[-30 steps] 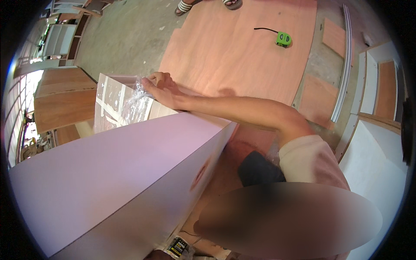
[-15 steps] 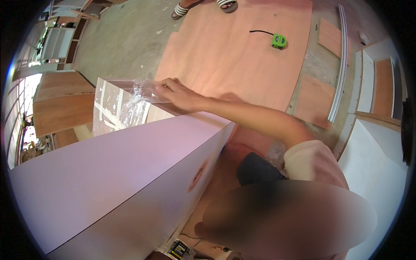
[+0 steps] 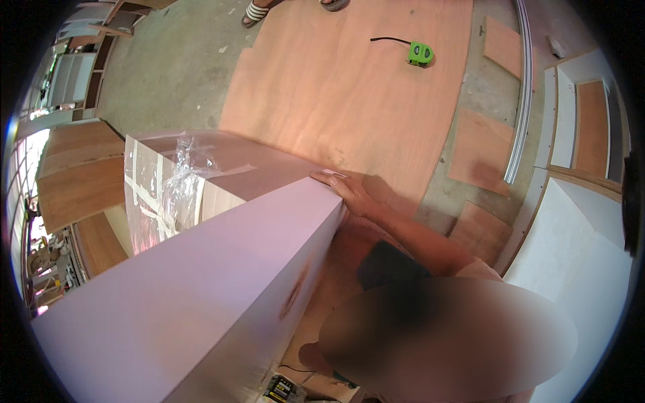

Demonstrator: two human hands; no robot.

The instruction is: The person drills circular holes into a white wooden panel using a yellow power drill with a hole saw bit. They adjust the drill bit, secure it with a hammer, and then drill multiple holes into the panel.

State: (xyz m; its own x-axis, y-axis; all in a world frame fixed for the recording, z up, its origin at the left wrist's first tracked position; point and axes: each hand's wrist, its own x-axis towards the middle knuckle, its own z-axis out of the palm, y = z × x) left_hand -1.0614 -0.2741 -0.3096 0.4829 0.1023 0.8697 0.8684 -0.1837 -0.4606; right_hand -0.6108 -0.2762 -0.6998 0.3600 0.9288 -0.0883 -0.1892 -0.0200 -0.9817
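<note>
Neither of my hands is in view. A co-worker's bare arm comes from the lower right, and that person's hand [image 3: 351, 193] rests at the far corner of a long white cabinet-like box [image 3: 201, 282]. Its fingers lie over the corner's edge; a pale bit shows at them, too small to name. Beyond the box, clear plastic film [image 3: 185, 161], crumpled and shiny, covers a pale wooden piece with light strips across its end. A smooth stretch of film or panel runs from there toward the hand. The box's near side has a brown oval mark.
A large plywood sheet [image 3: 349, 87] lies on the concrete floor, bearing a green tape measure [image 3: 420, 54]. Someone's sandalled feet [image 3: 255, 12] stand at its far edge. Metal rails [image 3: 521, 101], plywood offcuts [image 3: 480, 144] and white cabinet frames [image 3: 571, 235] lie right; wooden cabinets [image 3: 84, 161] stand left.
The co-worker's hand has left the crumpled film and come back right and nearer, onto the box's corner. The whole view has shifted slightly, so the floor things sit further left and higher.
</note>
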